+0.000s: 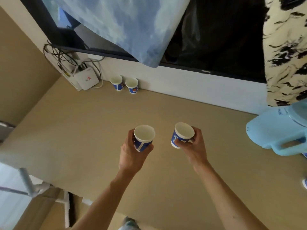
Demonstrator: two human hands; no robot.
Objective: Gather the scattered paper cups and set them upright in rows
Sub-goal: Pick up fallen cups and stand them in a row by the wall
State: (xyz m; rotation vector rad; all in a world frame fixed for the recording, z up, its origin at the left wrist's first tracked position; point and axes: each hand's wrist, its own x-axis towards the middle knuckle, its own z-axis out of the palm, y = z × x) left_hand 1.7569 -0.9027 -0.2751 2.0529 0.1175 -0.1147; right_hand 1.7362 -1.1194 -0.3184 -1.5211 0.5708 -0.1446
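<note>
My left hand grips a blue-and-white paper cup, mouth up, above the middle of the beige table. To its right, my right hand holds a second paper cup, tilted slightly left with its mouth up. Two more paper cups stand upright side by side against the white wall at the back: one on the left, one touching or nearly touching it on the right. Part of another cup shows at the right edge.
A white router box with tangled cables sits in the back left corner. A light blue plastic jug lies at the right. Blue cloth and a floral curtain hang over the dark window. The table's front edge runs lower left.
</note>
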